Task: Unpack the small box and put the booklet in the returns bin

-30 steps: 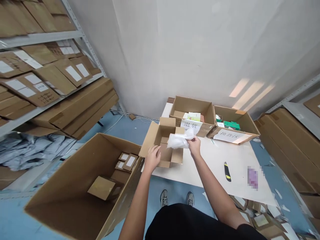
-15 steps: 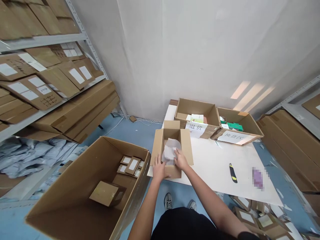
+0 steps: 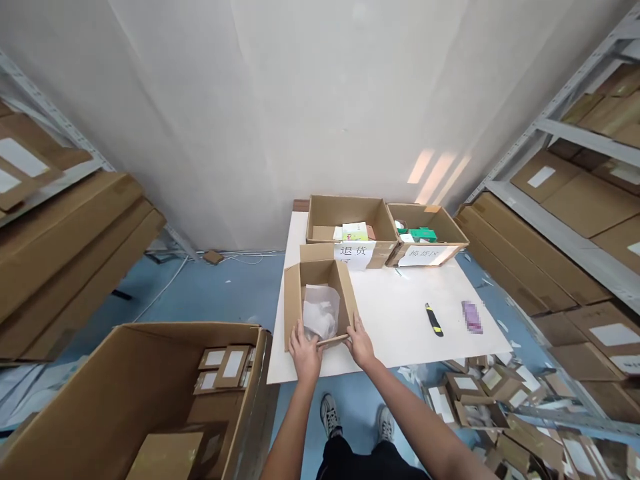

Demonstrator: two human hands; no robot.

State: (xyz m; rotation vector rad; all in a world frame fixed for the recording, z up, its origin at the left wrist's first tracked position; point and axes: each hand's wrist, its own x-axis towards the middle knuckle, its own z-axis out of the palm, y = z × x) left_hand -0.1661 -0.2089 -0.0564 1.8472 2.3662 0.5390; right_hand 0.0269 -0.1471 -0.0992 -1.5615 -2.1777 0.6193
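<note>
Just below the middle of the frame, a small open cardboard box (image 3: 320, 300) sits on the near left corner of the white tabletop (image 3: 395, 320). Both hands grip its near end. The left hand (image 3: 305, 353) clasps the near left corner, fingers curled over the edge, and the right hand (image 3: 361, 343) clasps the near right corner in the same way. Between them the near flap (image 3: 333, 341) shows only as a thin edge. Inside the box lies a crumpled white plastic bag (image 3: 320, 319), touched by neither hand.

Farther back on the tabletop, just behind the small box, stand two larger open cartons side by side. The left carton (image 3: 350, 223) bears a white paper label on its front and holds a few small packets. The right carton (image 3: 425, 233) also carries a label and holds a green item. To the right of the small box, well apart from it, a black and yellow utility knife (image 3: 433, 320) lies on the tabletop, and a blurred purple object (image 3: 471, 317) lies just beyond it.

In the lower left of the frame a big open carton (image 3: 150, 393) stands on the blue floor, with several small labelled brown boxes inside. Metal shelves (image 3: 575, 167) loaded with flat cardboard packs run along both sides. More small brown boxes (image 3: 480, 400) lie scattered on the floor at the lower right.
</note>
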